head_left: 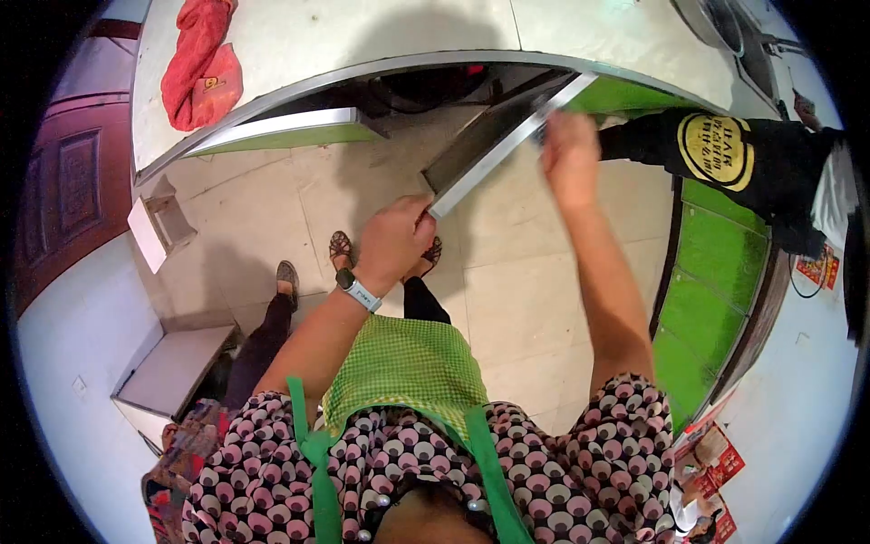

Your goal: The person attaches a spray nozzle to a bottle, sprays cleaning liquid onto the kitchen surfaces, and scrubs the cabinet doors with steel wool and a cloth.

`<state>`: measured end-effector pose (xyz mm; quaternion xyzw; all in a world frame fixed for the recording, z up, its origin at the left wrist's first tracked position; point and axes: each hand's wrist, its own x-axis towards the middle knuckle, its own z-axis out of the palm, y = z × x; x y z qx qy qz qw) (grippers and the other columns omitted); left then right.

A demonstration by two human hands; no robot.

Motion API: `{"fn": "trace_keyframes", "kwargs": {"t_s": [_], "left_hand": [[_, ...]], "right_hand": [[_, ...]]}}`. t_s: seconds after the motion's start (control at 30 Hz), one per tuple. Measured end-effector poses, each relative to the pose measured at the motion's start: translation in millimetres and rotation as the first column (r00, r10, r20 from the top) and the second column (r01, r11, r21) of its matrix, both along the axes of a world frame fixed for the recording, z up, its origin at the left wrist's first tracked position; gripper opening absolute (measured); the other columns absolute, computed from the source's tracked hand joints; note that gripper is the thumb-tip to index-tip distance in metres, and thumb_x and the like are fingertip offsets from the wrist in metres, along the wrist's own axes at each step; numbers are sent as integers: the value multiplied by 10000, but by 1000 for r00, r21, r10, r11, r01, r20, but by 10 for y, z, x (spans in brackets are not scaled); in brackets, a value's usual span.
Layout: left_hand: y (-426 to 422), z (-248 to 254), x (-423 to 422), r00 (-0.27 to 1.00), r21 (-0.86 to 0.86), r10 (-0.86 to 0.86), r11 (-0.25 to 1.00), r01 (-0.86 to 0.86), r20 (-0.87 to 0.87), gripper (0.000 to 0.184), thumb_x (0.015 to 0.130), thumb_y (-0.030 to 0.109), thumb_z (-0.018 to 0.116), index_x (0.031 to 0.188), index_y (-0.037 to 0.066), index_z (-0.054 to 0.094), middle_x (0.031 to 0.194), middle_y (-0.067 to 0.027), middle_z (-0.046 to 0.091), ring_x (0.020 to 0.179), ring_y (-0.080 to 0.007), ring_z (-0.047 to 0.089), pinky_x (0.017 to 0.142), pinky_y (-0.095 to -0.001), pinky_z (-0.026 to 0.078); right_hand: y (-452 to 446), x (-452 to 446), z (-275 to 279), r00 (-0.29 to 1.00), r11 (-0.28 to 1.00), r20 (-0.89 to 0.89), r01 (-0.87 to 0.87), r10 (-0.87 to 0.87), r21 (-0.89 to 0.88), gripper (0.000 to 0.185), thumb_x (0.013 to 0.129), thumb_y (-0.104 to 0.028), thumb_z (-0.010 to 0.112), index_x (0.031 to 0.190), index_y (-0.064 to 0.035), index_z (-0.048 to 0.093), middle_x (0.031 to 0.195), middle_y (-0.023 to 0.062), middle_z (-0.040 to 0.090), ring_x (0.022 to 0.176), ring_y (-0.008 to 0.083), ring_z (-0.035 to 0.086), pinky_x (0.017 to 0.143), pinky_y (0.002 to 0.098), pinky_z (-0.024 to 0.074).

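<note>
An open cabinet door (494, 159) with a silver metal edge swings out from below the counter. My left hand (399, 238), with a watch (357, 289) on its wrist, is closed around the door's outer corner. Higher up, my right hand (571, 154) is closed at the same metal edge. It is slightly blurred, and a small dark thing shows at its fingertips, too unclear to name.
A white countertop (435, 27) spans the top, with a red towel (204, 77) on its left. Another cabinet door (281, 131) stands open at left. Black cloth (757, 168) hangs at right above green cabinets (711, 272). Another person's leg (263, 344) is at left.
</note>
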<state>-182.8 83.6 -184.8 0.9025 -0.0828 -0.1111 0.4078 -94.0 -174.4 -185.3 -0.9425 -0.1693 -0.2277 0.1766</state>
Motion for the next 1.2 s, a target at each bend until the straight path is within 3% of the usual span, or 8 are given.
{"fn": "trace_keyframes", "kwargs": {"t_s": [0.27,0.47,0.57,0.73,0.8,0.93,1.1,1.2], "left_hand": [[194,134,243,984,-35,-154,988,151,-92,236,790,128,610,987,1,637,946,-177,641,850,-297,619,781,-343,493],[387,783,523,960,-309,144,926,-217,-241,258,758,66,609,1007,3,585,953,-90,627,898,-162,582,829,-278,449],[-32,1136,931,1000,-512,-17,859,1,-26,358,669,-27,511,1026,3,522,967,-76,591,870,-163,555,827,-272,442],[-1258,947,1640,808,-303,-184,862,406,559,375,727,78,605,1081,23,495,918,-145,541,867,-279,545,778,-334,461],[-1394,620,1933,688,-33,-493,800,599,533,300,726,72,617,1005,22,516,915,-150,536,875,-317,528,780,-376,450],[-1285,317,2024,503,173,-516,797,579,693,347,690,15,643,1015,21,523,977,-170,542,876,-346,539,775,-386,464],[-574,31,1680,586,247,-551,818,520,594,180,680,-21,591,854,16,565,867,-121,581,823,-312,538,790,-382,441],[-233,70,1191,759,49,-220,969,241,613,214,691,-51,579,888,31,590,893,-117,604,792,-246,568,699,-326,473]], "right_hand": [[731,-827,242,916,949,-342,-104,208,298,293,737,51,553,1015,-16,618,912,155,584,818,319,565,722,357,476],[132,-1125,29,908,717,-344,405,-240,567,187,820,15,563,989,-12,639,838,89,573,710,156,533,649,250,438],[-32,-1371,-79,833,566,-453,549,-317,614,162,823,6,574,970,3,643,795,65,550,676,116,502,614,227,419],[-11,-1714,-166,755,422,-554,655,-350,627,161,807,21,586,957,13,644,724,57,516,632,111,487,582,230,411],[2,-1788,-232,744,393,-557,668,-369,632,164,806,23,588,960,9,643,713,53,513,627,107,481,581,227,407],[5,-1921,-228,715,302,-619,699,-325,648,160,802,36,588,951,7,640,755,47,521,661,101,483,605,218,411],[-153,-2163,-438,725,253,-598,683,-342,685,162,815,41,579,966,15,631,823,51,555,708,100,504,650,212,419],[-119,-2136,-517,732,81,-637,670,-242,738,149,825,29,569,965,28,620,861,41,573,762,94,520,676,214,427]]}}
